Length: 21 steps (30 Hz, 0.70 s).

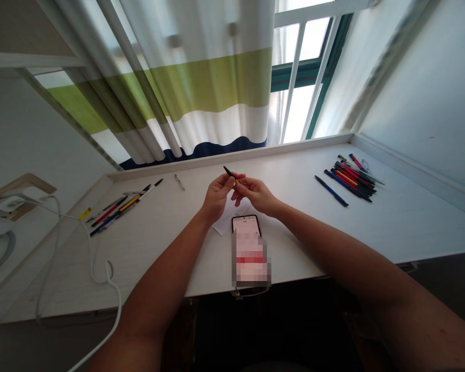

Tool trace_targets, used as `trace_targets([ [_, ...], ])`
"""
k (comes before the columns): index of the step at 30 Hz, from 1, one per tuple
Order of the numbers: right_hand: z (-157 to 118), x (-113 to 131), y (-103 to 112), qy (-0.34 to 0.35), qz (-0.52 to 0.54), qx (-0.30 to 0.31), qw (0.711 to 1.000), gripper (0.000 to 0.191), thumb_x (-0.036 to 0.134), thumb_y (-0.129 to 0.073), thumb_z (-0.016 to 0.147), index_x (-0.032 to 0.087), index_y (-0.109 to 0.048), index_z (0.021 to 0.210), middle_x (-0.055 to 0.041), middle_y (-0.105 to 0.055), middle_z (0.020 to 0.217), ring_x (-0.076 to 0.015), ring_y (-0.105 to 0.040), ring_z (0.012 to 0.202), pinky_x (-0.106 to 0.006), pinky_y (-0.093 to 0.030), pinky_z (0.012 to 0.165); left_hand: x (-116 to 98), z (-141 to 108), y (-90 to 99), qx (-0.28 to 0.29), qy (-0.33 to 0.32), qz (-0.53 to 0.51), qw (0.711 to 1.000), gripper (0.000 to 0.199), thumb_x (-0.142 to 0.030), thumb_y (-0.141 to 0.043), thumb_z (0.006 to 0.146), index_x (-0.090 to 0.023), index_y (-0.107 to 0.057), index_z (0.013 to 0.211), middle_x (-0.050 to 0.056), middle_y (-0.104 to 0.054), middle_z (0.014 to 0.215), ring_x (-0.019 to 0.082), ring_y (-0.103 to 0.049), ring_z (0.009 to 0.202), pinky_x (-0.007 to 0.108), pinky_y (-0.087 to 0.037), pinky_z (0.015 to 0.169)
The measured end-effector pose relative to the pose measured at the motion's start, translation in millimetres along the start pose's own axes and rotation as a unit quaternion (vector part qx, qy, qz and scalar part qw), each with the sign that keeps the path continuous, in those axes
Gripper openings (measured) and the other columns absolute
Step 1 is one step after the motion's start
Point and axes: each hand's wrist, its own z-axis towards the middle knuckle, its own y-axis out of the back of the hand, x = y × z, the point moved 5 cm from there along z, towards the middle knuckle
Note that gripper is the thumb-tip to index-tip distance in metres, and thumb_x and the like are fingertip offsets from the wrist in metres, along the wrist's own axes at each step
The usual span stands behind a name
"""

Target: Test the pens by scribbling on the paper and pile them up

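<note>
Supporting the work, a white desk point(403, 222) runs below a window whose banded curtain point(217, 82) hangs partly drawn, presumably to admit daylight; at the left lies a loose group of pens point(129, 203), at the right a denser pile of pens point(352, 181), the wide separation suggesting two sets kept distinct; a phone point(248, 248), screen up and partly pixelated, rests at the near edge, probably for easy reading; the left hand point(217, 198) and right hand point(258, 195) meet just beyond it, above a paper point(225, 221) partly hidden beneath them; a blue pen point(331, 191) lies just beside the right pile; the held pen point(228, 171) is clamped between both hands, left thumb and fingers closed on its dark part, right fingertips apparently pinching near the yellow; this double grip would steady so slender an object, though its covered portion cannot be judged.
</note>
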Motion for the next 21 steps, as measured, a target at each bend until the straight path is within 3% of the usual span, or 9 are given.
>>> trace_targets([
  [5, -3, 7, -5, -0.042, 0.048, 0.073, 0.995, 0.053, 0.071, -0.065, 0.091, 0.018, -0.063, 0.089, -0.0022, -0.074, 0.071, -0.0131, -0.066, 0.054, -0.028, -0.057, 0.056, -8, -4, -8.3, 0.019, 0.008, -0.053, 0.998, 0.036, -0.053, -0.086, 0.08, -0.024, -0.074, 0.097, 0.007, -0.08, 0.114, 0.022, -0.071, 0.106, 0.034, -0.06, 0.084],
  [8, -4, 7, -5, -0.05, 0.044, 0.082, 0.994, 0.052, 0.069, -0.064, 0.092, 0.017, -0.062, 0.091, 0.001, -0.069, 0.064, -0.0101, -0.06, 0.047, -0.023, -0.05, 0.047, -8, -4, -8.2, 0.015, 0.016, -0.069, 0.997, 0.032, -0.048, -0.085, 0.083, -0.022, -0.073, 0.096, 0.008, -0.08, 0.113, 0.022, -0.071, 0.109, 0.037, -0.058, 0.093],
  [11, -3, 3, -2, -0.031, -0.004, 0.025, 0.999, 0.046, 0.065, -0.067, 0.092, 0.02, -0.057, 0.098, 0.0062, -0.064, 0.06, -0.0083, -0.054, 0.043, -0.02, -0.041, 0.039, -3, -2, -1.6, -0.022, 0.006, -0.07, 0.997, 0.035, -0.05, -0.085, 0.082, -0.019, -0.074, 0.095, 0.008, -0.08, 0.107, 0.022, -0.073, 0.104, 0.036, -0.058, 0.093],
  [15, -1, -3, 2, -0.004, -0.054, -0.033, 0.998, 0.045, 0.062, -0.07, 0.09, 0.023, -0.049, 0.091, 0.0078, -0.064, 0.063, -0.0074, -0.052, 0.04, -0.02, -0.037, 0.036, 6, 1, 6.4, -0.06, 0.006, -0.042, 0.997, 0.041, -0.056, -0.085, 0.08, -0.017, -0.075, 0.087, 0.008, -0.079, 0.098, 0.021, -0.074, 0.092, 0.035, -0.058, 0.084],
  [18, -1, -1, 5, -0.005, -0.062, -0.014, 0.998, 0.043, 0.06, -0.069, 0.093, 0.021, -0.053, 0.094, 0.0062, -0.064, 0.066, -0.0066, -0.051, 0.04, -0.021, -0.038, 0.036, 7, 0, 4.9, -0.043, 0.005, -0.027, 0.999, 0.043, -0.06, -0.08, 0.083, -0.018, -0.075, 0.088, 0.009, -0.079, 0.102, 0.021, -0.074, 0.09, 0.035, -0.057, 0.081],
  [21, -2, 3, 3, -0.017, -0.065, 0.033, 0.997, 0.043, 0.06, -0.065, 0.095, 0.018, -0.058, 0.093, 0.0038, -0.065, 0.068, -0.0064, -0.053, 0.042, -0.021, -0.041, 0.039, 2, -2, 0.3, -0.013, 0.001, -0.008, 1.0, 0.043, -0.061, -0.078, 0.085, -0.018, -0.075, 0.09, 0.01, -0.08, 0.107, 0.023, -0.073, 0.098, 0.038, -0.055, 0.087],
])
